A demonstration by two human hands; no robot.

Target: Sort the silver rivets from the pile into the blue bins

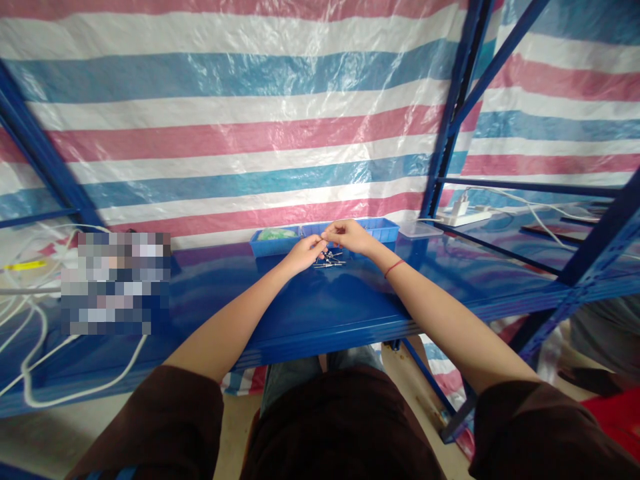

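Wrinkled plastic sheeting (260,127) in red, white and blue stripes hangs along the far side, its folds catching white glare. Before it runs a glossy blue metal bench (325,310), between a slanting blue post (47,160) at left and a blue upright (445,147) with a diagonal brace (500,62) at right. Pale floor (410,387) shows below.

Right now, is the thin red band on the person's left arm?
No, the thin red band circles the right arm, a little behind the right hand.
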